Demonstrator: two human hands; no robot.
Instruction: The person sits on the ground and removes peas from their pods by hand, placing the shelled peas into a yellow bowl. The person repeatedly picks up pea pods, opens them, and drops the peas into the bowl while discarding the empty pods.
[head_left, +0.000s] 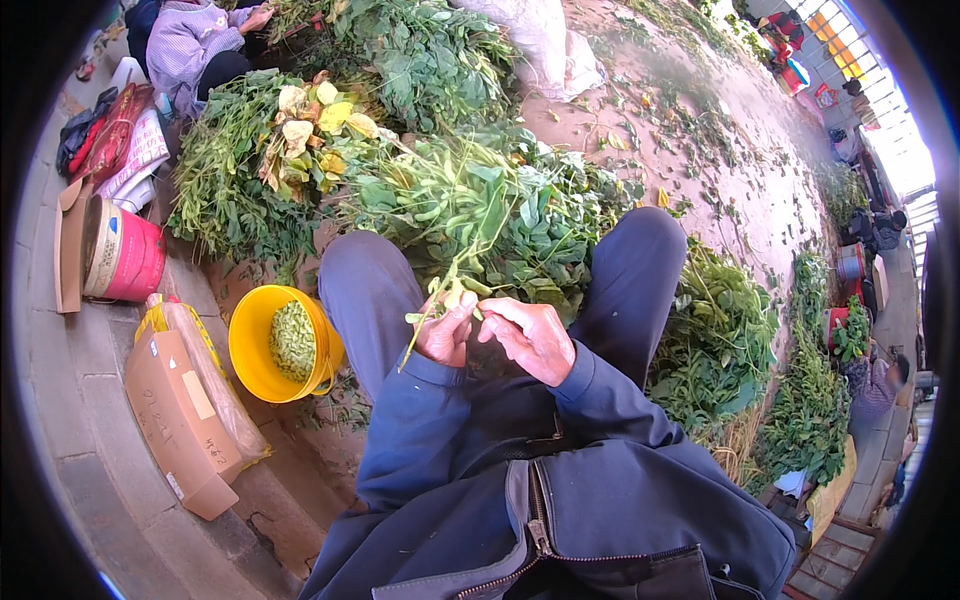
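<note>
My left hand (444, 331) is closed around a green soybean stalk (455, 276), its pods and stem spreading up from the fingers. Close beside it on the right, my right hand (529, 337) has its fingers curled at a green pod (475, 286) near the left fingertips; whether it grips the pod cannot be told. Beyond both hands, between my knees, lies a heap of leafy soybean plants (544, 225) with many pods. A yellow bucket (247, 345) stands left of my left knee and holds shelled green beans (294, 341).
Left of the bucket are a cardboard box (176, 412) and a pink-and-white tub (135, 255). More cut plants (232, 172) lie ahead and at right (712, 337). A person (191, 49) sits at upper left, near a white sack (540, 45). Other people are along the right.
</note>
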